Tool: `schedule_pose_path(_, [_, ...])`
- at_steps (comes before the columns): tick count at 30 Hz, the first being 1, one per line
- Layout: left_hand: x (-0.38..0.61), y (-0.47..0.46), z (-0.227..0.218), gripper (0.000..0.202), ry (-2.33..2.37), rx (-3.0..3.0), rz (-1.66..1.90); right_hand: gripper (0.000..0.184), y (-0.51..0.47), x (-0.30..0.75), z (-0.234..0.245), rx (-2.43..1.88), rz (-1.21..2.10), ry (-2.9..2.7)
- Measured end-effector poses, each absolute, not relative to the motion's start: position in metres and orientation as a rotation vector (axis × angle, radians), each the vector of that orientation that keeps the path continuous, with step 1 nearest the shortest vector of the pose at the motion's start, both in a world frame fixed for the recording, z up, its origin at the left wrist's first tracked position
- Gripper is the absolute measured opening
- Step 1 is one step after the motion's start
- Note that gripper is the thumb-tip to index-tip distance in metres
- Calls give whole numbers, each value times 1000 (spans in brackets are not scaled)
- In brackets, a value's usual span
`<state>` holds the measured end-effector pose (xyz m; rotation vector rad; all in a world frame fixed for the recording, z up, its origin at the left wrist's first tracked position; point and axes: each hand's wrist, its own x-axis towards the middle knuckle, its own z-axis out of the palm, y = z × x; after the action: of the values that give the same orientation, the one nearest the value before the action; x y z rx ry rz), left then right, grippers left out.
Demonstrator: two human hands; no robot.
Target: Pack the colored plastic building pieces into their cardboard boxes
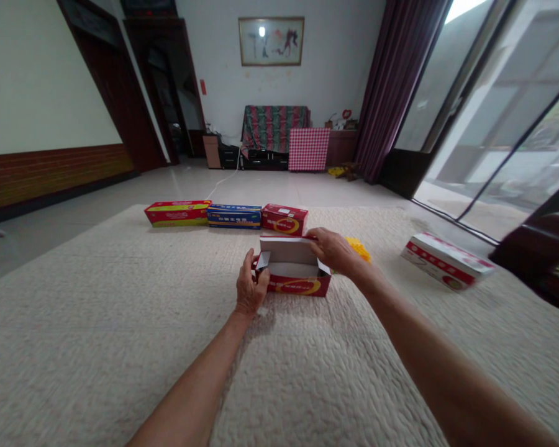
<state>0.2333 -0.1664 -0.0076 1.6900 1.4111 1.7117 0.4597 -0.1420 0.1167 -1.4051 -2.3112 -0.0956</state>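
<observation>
In front of me on the quilted cover stands a red cardboard box point(298, 285) with its lid raised at the back and its pale inside showing. What I see of the inside is bare. My left hand point(251, 285) grips the box's left end, thumb at the front corner and fingers behind the side. The raised lid point(286, 248) has its right upper corner in my right hand point(328, 246), whose fingers curl over the edge. A yellow textured thing point(358, 249) lies behind my right wrist, partly hidden.
Behind the open box, a red-and-green box point(177, 214), a blue box point(234, 216) and another red box point(284, 218) stand in a row. A white-and-red box point(447, 261) lies at the right, near a dark maroon seat-like thing point(535, 248). A cloth-draped cabinet point(272, 127) stands against the far wall.
</observation>
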Motion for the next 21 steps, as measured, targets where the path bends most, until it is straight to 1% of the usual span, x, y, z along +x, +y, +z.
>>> schedule_pose_path(3, [233, -165, -8, 60, 1409, 1748, 1738, 18, -133, 458, 102, -1338, -338, -2062])
schedule_pose_path(5, [233, -165, -8, 55, 1400, 1841, 1780, 18, -133, 456, 93, -1347, -419, -1971])
schedule_pose_path(8, [232, -165, -6, 46, 1394, 2042, 1858, 23, -139, 453, 84, -1463, -473, -1914])
schedule_pose_path(10, [231, -166, -3, 41, 1395, 2178, 1888, 31, -144, 451, 81, -1548, -465, -1924])
schedule_pose_path(12, [229, -168, 3, 36, 1370, 2302, 1894, 43, -148, 451, 80, -1637, -382, -1972])
schedule_pose_path(14, [227, -171, 12, 33, 1310, 2404, 1884, 57, -149, 452, 79, -1716, -231, -2040])
schedule_pose_path(16, [227, -173, 23, 34, 1243, 2465, 1853, 66, -149, 456, 79, -1754, -62, -2115])
schedule_pose_path(19, [231, -169, 44, 35, 1208, 2500, 1705, 72, -148, 461, 78, -1760, 150, -2200])
schedule_pose_path(21, [236, -160, 54, 33, 1236, 2523, 1506, 72, -146, 463, 77, -1758, 249, -2220])
